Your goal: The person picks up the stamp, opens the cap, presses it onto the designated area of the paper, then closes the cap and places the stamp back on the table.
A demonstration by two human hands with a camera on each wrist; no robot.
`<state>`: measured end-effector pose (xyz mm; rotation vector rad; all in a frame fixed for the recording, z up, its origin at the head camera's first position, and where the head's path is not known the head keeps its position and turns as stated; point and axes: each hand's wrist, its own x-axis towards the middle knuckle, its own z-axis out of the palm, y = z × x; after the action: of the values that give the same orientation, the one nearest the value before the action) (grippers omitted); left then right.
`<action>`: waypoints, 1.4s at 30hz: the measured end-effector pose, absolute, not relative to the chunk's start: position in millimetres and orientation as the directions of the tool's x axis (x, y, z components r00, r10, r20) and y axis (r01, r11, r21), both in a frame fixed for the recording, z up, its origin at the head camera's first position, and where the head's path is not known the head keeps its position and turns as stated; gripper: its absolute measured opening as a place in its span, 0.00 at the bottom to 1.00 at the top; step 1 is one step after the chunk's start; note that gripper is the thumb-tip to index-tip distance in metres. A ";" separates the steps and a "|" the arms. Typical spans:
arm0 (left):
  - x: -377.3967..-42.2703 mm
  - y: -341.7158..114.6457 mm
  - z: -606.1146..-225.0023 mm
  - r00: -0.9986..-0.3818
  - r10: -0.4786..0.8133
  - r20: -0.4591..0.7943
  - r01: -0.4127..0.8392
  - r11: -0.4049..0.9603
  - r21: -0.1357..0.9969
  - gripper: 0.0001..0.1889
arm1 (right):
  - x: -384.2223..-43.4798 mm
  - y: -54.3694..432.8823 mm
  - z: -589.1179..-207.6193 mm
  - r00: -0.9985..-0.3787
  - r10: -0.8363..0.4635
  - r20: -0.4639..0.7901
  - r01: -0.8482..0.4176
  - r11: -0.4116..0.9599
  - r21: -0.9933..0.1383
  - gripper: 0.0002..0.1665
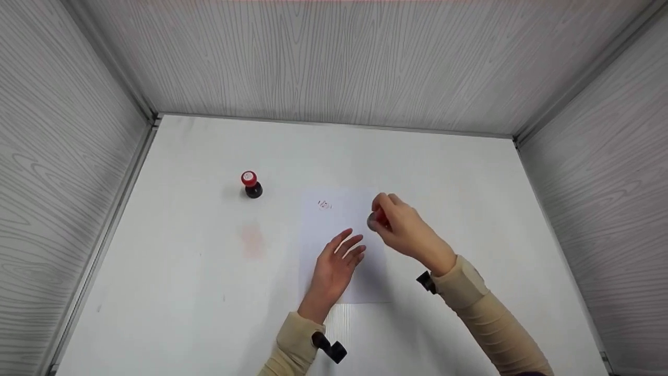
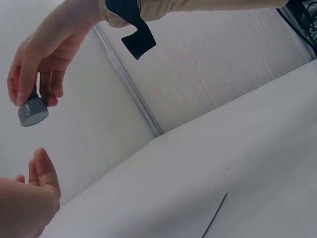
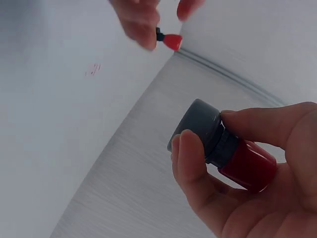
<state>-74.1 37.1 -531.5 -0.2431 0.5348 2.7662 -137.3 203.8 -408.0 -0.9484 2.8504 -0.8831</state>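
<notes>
My right hand (image 1: 409, 230) grips a round stamp (image 3: 242, 153) with a red handle and a dark body, held above the table. A grey cap (image 3: 195, 126) covers the stamp's face end, and my thumb and fingers lie along it in the right wrist view. My left hand (image 1: 334, 269) hovers over a white sheet of paper (image 1: 318, 245), its fingers extended and holding nothing. In the left wrist view it is just below the stamp, apart from it. Near the top of the paper is a small red stamp mark (image 1: 324, 205).
Another stamp (image 1: 251, 185), red-topped with a black base, stands upright on the white table (image 1: 182, 250), left of the paper. A faint pink smudge (image 1: 253, 240) marks the tabletop below it. Grey wood-grain panels (image 1: 313, 62) enclose the back and sides.
</notes>
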 end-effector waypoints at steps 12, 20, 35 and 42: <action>-70.5 38.7 -533.5 -0.939 0.340 -0.057 -0.340 -0.886 0.315 0.17 | -114.4 179.9 -427.1 -0.761 -0.630 0.158 -0.603 0.596 -0.530 0.10; -70.4 37.0 -538.0 -0.942 0.333 -0.035 -0.327 -0.891 0.316 0.17 | -110.8 175.0 -423.8 -0.767 -0.623 0.156 -0.595 0.599 -0.535 0.10; -67.7 40.5 -544.3 -0.943 0.332 0.014 -0.310 -0.893 0.327 0.19 | -112.6 171.4 -410.4 -0.737 -0.659 0.150 -0.626 0.582 -0.519 0.04; -67.0 44.8 -545.7 -0.947 0.322 -0.020 -0.305 -0.872 0.383 0.16 | -114.8 174.1 -409.0 -0.710 -0.687 0.156 -0.652 0.558 -0.514 0.03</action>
<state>-67.0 44.8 -545.7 0.0627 0.5548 2.7605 -114.8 174.1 -409.0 -1.1691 2.7170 -0.8561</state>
